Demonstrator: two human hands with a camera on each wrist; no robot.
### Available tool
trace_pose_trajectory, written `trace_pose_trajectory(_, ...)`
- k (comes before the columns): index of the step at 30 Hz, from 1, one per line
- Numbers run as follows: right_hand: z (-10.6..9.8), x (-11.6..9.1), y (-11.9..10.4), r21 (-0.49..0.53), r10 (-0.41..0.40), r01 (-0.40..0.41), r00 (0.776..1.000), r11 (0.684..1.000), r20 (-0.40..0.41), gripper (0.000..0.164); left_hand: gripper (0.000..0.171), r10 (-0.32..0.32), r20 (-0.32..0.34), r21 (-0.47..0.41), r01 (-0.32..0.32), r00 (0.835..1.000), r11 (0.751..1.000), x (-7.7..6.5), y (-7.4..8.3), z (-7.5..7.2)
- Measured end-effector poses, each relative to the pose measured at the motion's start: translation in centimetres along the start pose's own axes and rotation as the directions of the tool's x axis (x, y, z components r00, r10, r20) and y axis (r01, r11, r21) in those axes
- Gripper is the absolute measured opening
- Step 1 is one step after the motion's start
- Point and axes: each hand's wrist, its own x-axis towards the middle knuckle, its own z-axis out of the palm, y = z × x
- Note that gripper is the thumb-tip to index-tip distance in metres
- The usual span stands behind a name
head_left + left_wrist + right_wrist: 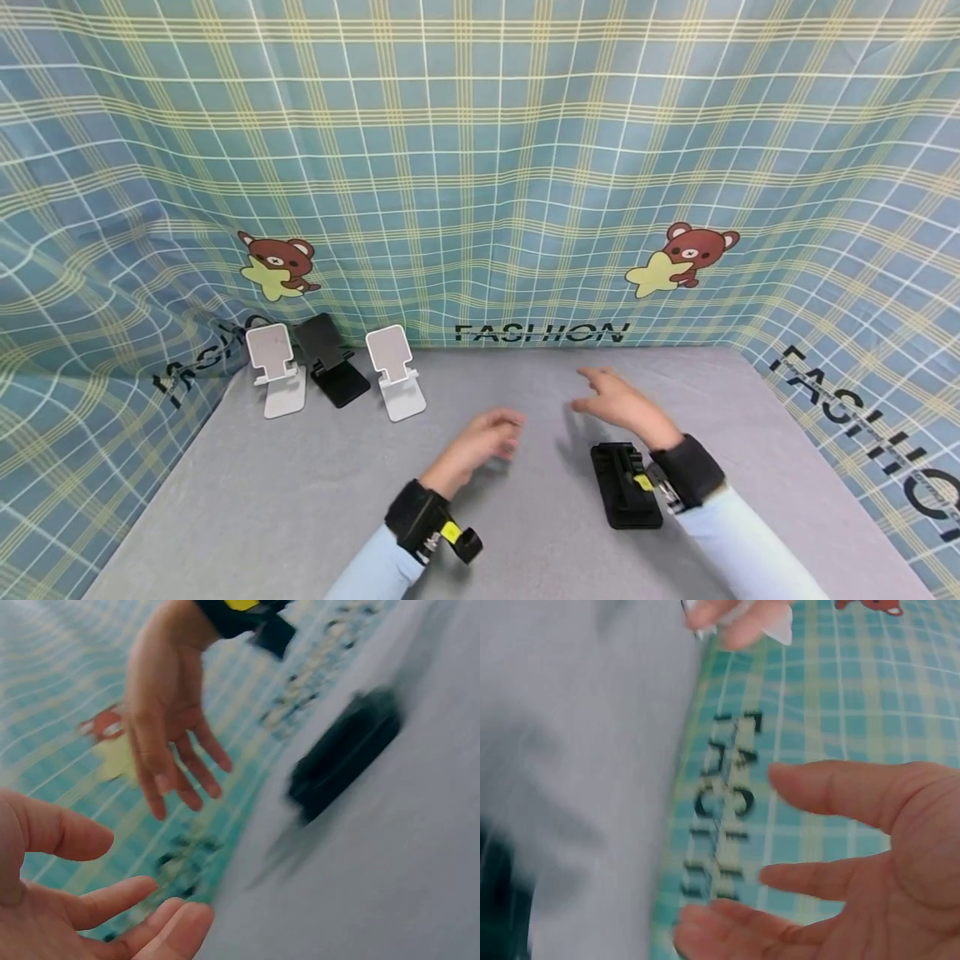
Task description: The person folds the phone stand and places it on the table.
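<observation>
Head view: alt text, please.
Person's left hand and right hand hover, empty, over a gray table, a folded black stand near the latter. An unfolded black stand sits between one white stand and another, back left; plaid fabric behind.

Blue-green plaid fabric (480, 208), crossed by white and yellow lines, hangs rumpled behind and on both sides of a grey counter (262, 500). Brown cartoon bears (699, 247) hugging yellow stars (651, 275) adorn it above black FASHION lettering (542, 333). Light is soft.
</observation>
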Motion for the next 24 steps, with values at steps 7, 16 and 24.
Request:
trace_pose_trajectory(7,3.1,6.5,-3.9,0.211,-0.076,0.086,0.996,0.974,-0.056,0.073,0.034,0.173,-0.433,0.139,-0.125,0.884,0.982,0.3,1.3,-6.4)
trace_pose_trajectory(16,9.5,11.5,-9.7,0.543,-0.035,0.053,0.998,0.838,-0.042,0.058,0.046,0.446,-0.748,0.418,-0.174,0.492,0.892,0.9,-0.2,-12.7)
trace_pose_trajectory(24,13.9,13.1,-12.5,0.727,-0.072,0.052,0.997,0.685,-0.003,0.057,0.067,0.162,-0.785,0.128,-0.099,0.598,0.987,2.0,-1.9,-14.6)
